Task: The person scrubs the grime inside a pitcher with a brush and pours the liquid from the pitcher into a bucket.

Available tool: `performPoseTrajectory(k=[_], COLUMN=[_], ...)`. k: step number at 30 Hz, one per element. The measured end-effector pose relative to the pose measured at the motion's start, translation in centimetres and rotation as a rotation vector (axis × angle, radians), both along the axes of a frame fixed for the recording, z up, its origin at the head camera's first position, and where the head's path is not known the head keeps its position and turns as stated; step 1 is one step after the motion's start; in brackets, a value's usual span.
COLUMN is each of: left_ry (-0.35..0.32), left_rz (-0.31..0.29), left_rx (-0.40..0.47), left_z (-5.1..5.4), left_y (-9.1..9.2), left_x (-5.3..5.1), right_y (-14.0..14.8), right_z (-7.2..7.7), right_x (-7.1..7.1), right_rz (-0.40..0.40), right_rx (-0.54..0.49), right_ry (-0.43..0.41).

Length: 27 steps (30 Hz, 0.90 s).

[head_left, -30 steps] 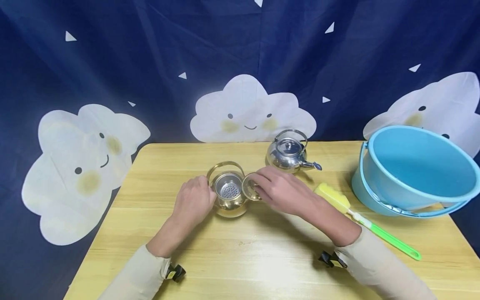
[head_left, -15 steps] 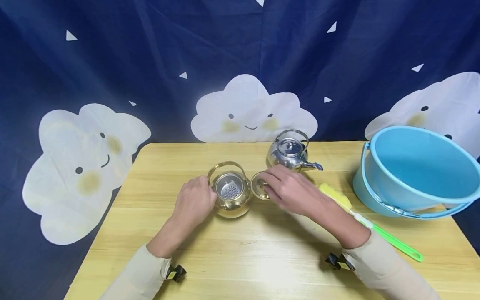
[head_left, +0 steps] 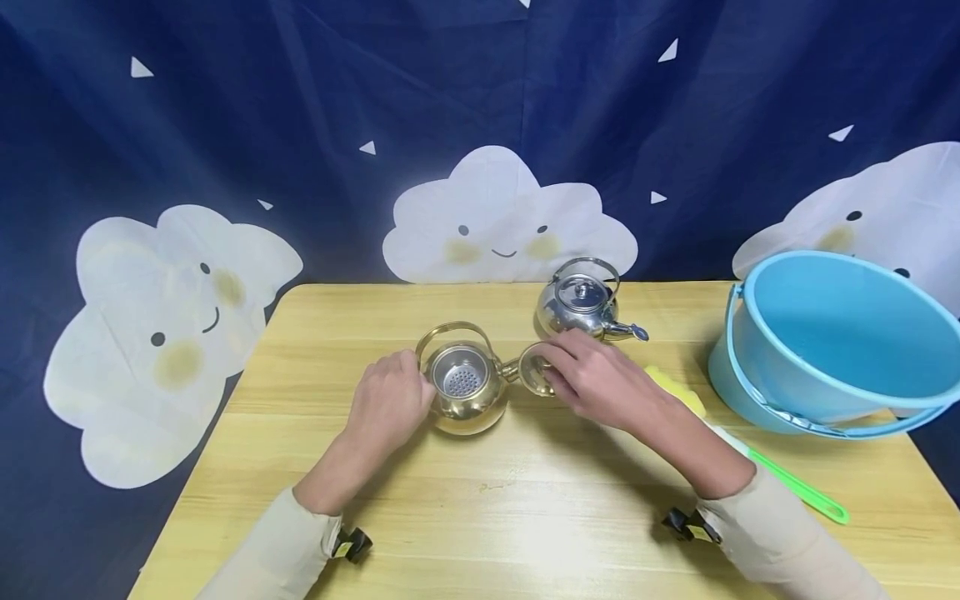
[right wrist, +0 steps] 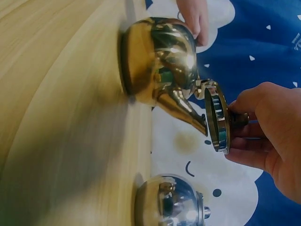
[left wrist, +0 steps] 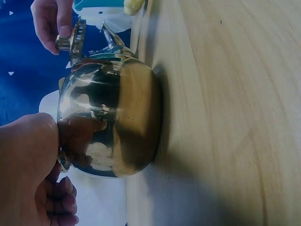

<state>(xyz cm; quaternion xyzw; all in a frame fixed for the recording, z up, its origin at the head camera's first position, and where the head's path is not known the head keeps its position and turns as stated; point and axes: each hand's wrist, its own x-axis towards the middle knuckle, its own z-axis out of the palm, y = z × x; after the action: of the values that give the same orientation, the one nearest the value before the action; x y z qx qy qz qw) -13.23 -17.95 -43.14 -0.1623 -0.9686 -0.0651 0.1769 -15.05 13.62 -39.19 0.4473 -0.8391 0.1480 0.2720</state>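
Observation:
A gold teapot (head_left: pixel 467 417) stands uncovered on the table, its perforated metal strainer (head_left: pixel 461 381) showing inside the opening. My left hand (head_left: pixel 390 400) grips the teapot at its left side, by the base of the raised handle (head_left: pixel 452 327). Its round gold lid (right wrist: pixel 217 117) is held by the knob in my right hand (head_left: pixel 600 379), tilted on edge above the spout (right wrist: pixel 181 109). In the left wrist view the lid (left wrist: pixel 77 41) hangs apart from the pot's opening. Behind my right hand sits a silver teapot (head_left: pixel 573 307) with its lid on.
A light blue bucket (head_left: pixel 723 375) stands at the right of the wooden table (head_left: pixel 495 517), apparently with water inside. A brush with a yellow sponge head and green handle (head_left: pixel 798 486) lies beside it, partly under my right forearm. A dark blue curtain (head_left: pixel 337 83) hangs behind the table.
My right hand has carried the lid rightward, away from the gold teapot's opening, uncovering the spout. The left hand and the pot have hardly moved.

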Motion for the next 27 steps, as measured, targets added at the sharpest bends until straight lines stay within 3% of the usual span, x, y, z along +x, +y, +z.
performPoseTrajectory(k=[27], left_ry=[0.043], left_rz=[-0.013], left_rx=[-0.038], left_z=[0.1], left_y=[0.0], left_x=[0.1], right_y=[2.4], right_z=[-0.4], right_x=[0.0], right_rz=[-0.066], right_rx=[-0.017], right_ry=[-0.044])
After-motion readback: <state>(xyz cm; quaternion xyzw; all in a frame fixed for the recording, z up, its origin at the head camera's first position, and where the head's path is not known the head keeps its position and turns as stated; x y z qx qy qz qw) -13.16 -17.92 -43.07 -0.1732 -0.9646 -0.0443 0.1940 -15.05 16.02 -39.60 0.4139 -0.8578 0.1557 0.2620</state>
